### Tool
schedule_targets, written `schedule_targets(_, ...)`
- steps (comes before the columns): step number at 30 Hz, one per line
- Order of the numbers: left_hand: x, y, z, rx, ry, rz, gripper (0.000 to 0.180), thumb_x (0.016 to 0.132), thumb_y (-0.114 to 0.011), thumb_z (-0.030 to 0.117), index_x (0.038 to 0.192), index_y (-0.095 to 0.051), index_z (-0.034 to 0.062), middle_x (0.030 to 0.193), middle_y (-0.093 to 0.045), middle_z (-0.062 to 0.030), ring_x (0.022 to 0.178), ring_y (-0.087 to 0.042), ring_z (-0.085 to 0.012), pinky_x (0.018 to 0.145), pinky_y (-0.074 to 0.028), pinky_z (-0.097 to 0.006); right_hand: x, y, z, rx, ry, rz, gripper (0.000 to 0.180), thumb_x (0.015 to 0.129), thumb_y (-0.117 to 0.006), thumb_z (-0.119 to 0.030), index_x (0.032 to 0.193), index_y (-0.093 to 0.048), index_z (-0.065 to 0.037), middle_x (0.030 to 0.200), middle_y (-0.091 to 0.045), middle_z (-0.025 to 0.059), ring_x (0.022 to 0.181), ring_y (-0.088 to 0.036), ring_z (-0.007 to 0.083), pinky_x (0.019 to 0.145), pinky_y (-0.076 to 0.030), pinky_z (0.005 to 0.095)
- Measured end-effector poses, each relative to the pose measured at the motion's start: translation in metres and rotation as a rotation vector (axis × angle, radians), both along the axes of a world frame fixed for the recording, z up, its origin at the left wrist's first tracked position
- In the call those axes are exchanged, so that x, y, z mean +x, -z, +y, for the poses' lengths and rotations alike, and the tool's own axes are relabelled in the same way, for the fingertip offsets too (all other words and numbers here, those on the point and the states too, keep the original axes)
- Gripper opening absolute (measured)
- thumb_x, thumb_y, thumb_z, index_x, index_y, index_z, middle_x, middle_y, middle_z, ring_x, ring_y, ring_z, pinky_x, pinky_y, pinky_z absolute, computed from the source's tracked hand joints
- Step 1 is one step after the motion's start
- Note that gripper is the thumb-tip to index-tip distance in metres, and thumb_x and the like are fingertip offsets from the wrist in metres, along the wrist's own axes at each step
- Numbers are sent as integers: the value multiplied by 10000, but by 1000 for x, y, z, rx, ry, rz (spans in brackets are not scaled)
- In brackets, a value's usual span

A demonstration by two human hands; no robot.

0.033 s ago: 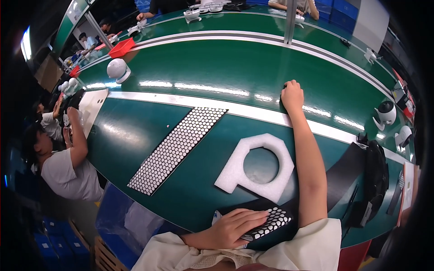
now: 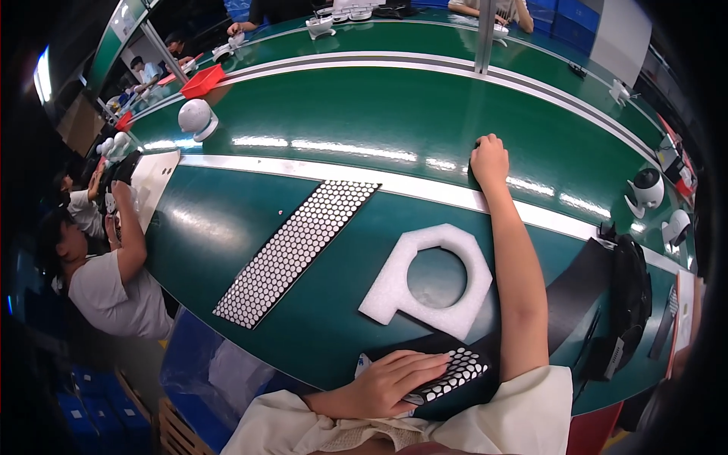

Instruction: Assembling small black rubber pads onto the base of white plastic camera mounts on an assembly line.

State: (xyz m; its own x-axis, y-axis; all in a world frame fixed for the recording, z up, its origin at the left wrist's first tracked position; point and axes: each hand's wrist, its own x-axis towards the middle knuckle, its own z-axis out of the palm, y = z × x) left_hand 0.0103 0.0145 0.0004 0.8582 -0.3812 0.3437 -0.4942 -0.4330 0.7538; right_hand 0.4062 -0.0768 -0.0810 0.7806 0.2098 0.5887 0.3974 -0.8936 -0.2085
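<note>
At the worktop's (image 2: 315, 326) near edge, a left hand (image 2: 398, 379) drapes over a dotted sheet (image 2: 462, 371), seemingly light, bendable and best held by its sides, any pinch hidden; the right hand (image 2: 491, 161) curls beyond the far edge, grip unclear.

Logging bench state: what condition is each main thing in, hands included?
Left hand: laid over small dotted sheet, fingers extended; underside hidden
Right hand: fingers curled; palm hidden
small dotted sheet: partly covered by left hand
Long dotted strip: lying flat, uncovered
White foam piece: lying flat, round hole open
Black strip: partly hidden by right forearm
White round-headed device: upright
Red bin: upright; contents unclear
</note>
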Motion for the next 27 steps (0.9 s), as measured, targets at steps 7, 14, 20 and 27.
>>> schedule_targets(7, 1, 1, -1, 17, 12, -12, 515, 689, -568, 170, 1149, -453, -31, 1220, -445, -141, 1040, -484, -280, 890, -371, -369, -3, -3, -5, -55, 157, 43, 162, 723, -562, -149, 845, -546, -44, 912, -503, 69, 904, -488, 216, 738, -404, 349)
schedule_targets(14, 1, 1, 0, 8, 3, 2, 523, 687, -568, 165, 1156, -447, -32, 1224, -440, -145, 1052, -477, -279, 894, -365, -370, 0, -1, -4, -91, 301, 3, 179, 733, -522, -163, 872, -545, -53, 944, -508, 70, 918, -483, 224, 777, -373, 382)
schedule_targets(20, 0, 6, 2, -57, 24, -54, 551, 665, -579, 123, 1167, -407, -26, 1240, -409, -153, 1090, -445, -280, 908, -347, -388, -5, -18, -7, -33, 375, 184, 228, 736, -484, -172, 929, -555, -74, 999, -504, 99, 964, -484, 276, 796, -369, 443)
schedule_targets(27, -4, 13, -1, -118, 15, -52, 534, 699, -601, 106, 1180, -404, -20, 1265, -394, -166, 1077, -452, -300, 896, -354, -390, 8, 1, -23, -146, 462, 86, 256, 778, -484, -225, 1002, -481, -100, 1037, -469, 65, 998, -469, 237, 833, -369, 497)
